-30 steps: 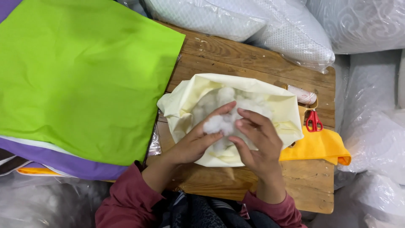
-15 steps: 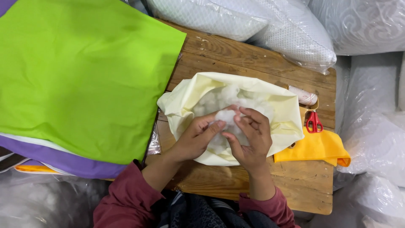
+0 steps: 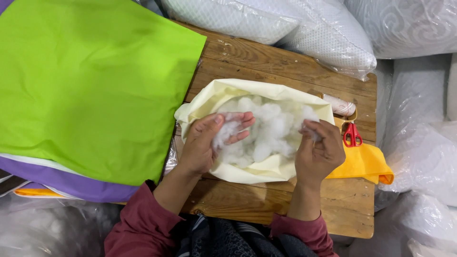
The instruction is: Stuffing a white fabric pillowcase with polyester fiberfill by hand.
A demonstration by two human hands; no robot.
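While both hands sit apart at the mouth of a pale yellow cover (image 3: 223,95), a mound of white stuffing (image 3: 271,131) lies exposed inside it on the wooden table (image 3: 266,59). At the cover's left side, the left hand (image 3: 204,143) has its fingers curled loosely around a tuft of the stuffing, thumb over the top, so the tuft is held rather than pinched tight. On the right edge of the mound, the right hand (image 3: 319,152) has fingertips drawn together on a small wisp, the palm turned inward. Between the two hands the stuffing spreads loose and fluffy, filling the open cover. Just right of the right hand, red scissors (image 3: 351,134) rest on the table, and beside them a white roll (image 3: 339,104) lies near the cover's far corner. An orange cloth (image 3: 364,164) lies under the scissors' near side and hangs toward the table edge. A large green sheet (image 3: 90,81) covers the left of the view, lying over a purple sheet (image 3: 66,183). Bagged white pillows (image 3: 295,24) are stacked beyond the table. Maroon sleeves (image 3: 138,223) cover both forearms.
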